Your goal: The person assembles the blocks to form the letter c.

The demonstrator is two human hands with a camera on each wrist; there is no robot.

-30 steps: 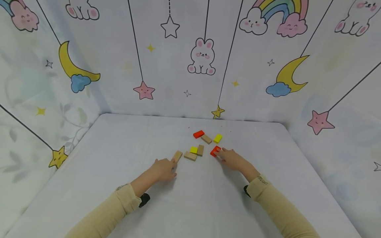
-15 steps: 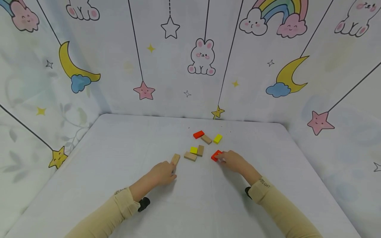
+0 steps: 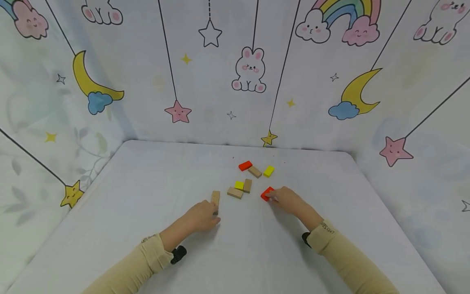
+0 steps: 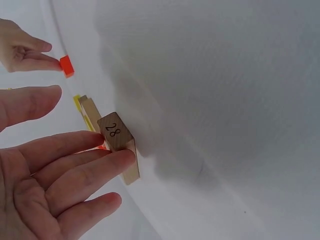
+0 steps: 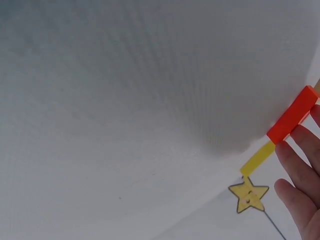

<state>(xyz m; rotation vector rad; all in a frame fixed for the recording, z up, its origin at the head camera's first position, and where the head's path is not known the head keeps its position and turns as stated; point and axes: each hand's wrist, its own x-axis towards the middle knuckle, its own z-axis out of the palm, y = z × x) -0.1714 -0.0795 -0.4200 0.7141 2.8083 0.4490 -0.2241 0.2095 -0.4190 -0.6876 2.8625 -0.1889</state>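
Observation:
My left hand (image 3: 201,215) touches a plain wooden block (image 3: 216,197) with extended fingers. In the left wrist view two fingertips lie on this block (image 4: 118,132), whose end is marked 28, and the thumb stays apart from it. To the right, my right hand (image 3: 290,200) has its fingertips on a red block (image 3: 265,194). The right wrist view shows those fingers reaching nearly straight to the long side of the red block (image 5: 292,117). Between the hands, a little farther off, a yellow block (image 3: 239,185) sits against two wooden blocks, one lying crosswise (image 3: 235,193).
Farther back on the white table (image 3: 165,171) lie another red block (image 3: 245,165), a wooden block (image 3: 255,172) beside it and a yellow block (image 3: 269,171). A patterned cloth wall (image 3: 220,81) rises behind the table's far edge.
The wooden block at my left hand has slid toward me and turned more upright in view. The red block at my right hand has shifted slightly nearer and right.

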